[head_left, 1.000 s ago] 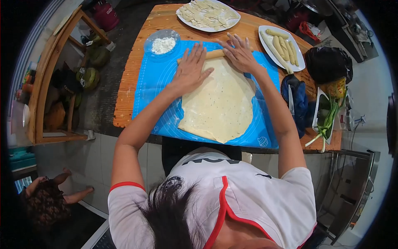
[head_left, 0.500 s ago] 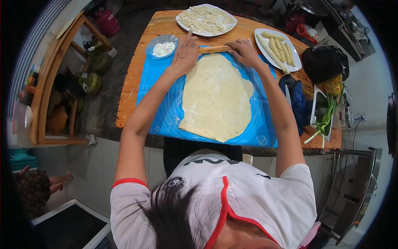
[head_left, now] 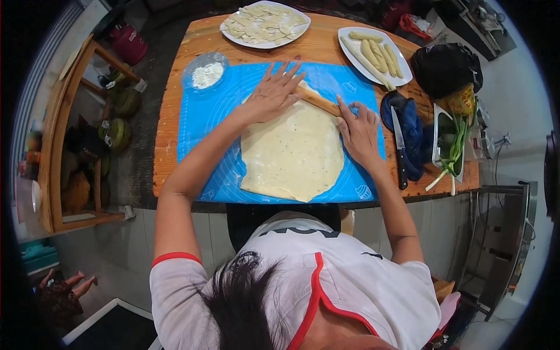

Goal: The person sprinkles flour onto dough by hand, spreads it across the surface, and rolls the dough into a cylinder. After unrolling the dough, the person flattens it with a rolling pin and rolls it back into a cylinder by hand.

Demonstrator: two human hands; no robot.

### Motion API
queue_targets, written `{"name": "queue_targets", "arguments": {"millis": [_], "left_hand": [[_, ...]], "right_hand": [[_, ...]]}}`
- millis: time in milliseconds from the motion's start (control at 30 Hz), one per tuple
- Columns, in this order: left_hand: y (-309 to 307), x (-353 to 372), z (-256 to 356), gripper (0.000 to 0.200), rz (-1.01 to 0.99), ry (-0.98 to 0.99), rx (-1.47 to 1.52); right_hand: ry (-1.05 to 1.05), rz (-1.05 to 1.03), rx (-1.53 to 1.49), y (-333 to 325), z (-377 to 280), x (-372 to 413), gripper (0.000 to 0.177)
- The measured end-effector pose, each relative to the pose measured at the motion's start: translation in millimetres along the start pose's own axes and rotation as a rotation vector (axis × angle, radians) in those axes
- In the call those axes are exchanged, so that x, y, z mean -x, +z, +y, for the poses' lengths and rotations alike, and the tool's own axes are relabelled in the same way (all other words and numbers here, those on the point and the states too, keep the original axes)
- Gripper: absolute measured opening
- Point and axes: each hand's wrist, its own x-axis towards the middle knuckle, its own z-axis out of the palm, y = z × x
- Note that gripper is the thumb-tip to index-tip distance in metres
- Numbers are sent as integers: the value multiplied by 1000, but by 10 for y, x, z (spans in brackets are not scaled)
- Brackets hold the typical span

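Observation:
A wooden rolling pin [head_left: 318, 102] lies at a slant across the upper part of a flat, speckled sheet of dough [head_left: 291, 151]. My left hand [head_left: 274, 93] rests on the pin's left end with its fingers spread. At the pin's right end is my right hand [head_left: 359, 131], its fingers apart and touching the wood. Under the dough spreads a blue mat [head_left: 216, 122] with printed circles. A clear bowl of white flour [head_left: 207, 74] stands at the mat's upper left corner.
Behind are a plate of thin dough pieces [head_left: 265, 24] and a plate of dough rolls [head_left: 376, 55]. On the right lie a knife [head_left: 399, 140], a dark blue cloth [head_left: 413, 137], a black bag [head_left: 448, 70] and a tray with green onions [head_left: 458, 149]. Someone's legs [head_left: 81, 283] show lower left.
The rolling pin has turned from level to slanted and now overlaps the dough. My right hand has moved down toward me. The view has shifted, and the knife shows more fully.

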Motion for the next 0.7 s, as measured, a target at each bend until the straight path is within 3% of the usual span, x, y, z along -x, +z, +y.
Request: {"name": "queue_targets", "arguments": {"millis": [67,367,500,633,700], "left_hand": [[91,-101,-61,58,-24,13,-11],[322,-907,-373,59,-46,85,-100],[330,-1142,-391,57,-124,57,-105],[340,-1199,-448,55,-66,136,-228],[229,-1258,-516,57,-27,40,-150]], "right_hand": [[-23,95,116,56,46,-34,44],[82,-53,177,178,610,-495,47],[-193,37,119,83,496,-480,45],[-129,45,-51,111,497,-491,36],[-59,-2,-167,56,510,-482,36]]}}
